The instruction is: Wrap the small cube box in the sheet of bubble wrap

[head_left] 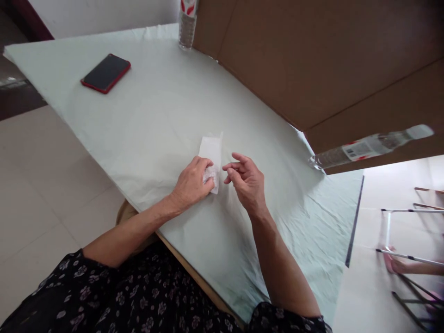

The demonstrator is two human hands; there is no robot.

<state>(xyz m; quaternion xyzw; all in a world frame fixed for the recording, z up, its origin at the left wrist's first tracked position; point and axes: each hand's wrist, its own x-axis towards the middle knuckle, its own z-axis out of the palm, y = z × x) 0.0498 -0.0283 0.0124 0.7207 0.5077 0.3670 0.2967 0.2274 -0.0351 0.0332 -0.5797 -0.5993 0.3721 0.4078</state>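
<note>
A folded white tissue [211, 150] lies on the pale green tablecloth, with a crinkled patch near its lower end. My left hand [193, 181] rests on its left side, thumb and fingers curled over the lower part and holding it against the cloth. Just to the right of the tissue is my right hand [248, 182], its fingers bent and apart, with nothing visible in them. A small gap separates those fingertips from the tissue's edge.
A tablet in a red case [106, 73] lies at the upper left. Along the right stands a large cardboard panel [294, 55], with one clear bottle [187, 30] at its far end and another bottle [367, 147] at its near end. Beyond the table, a person's foot [390, 261] rests near metal-framed furniture.
</note>
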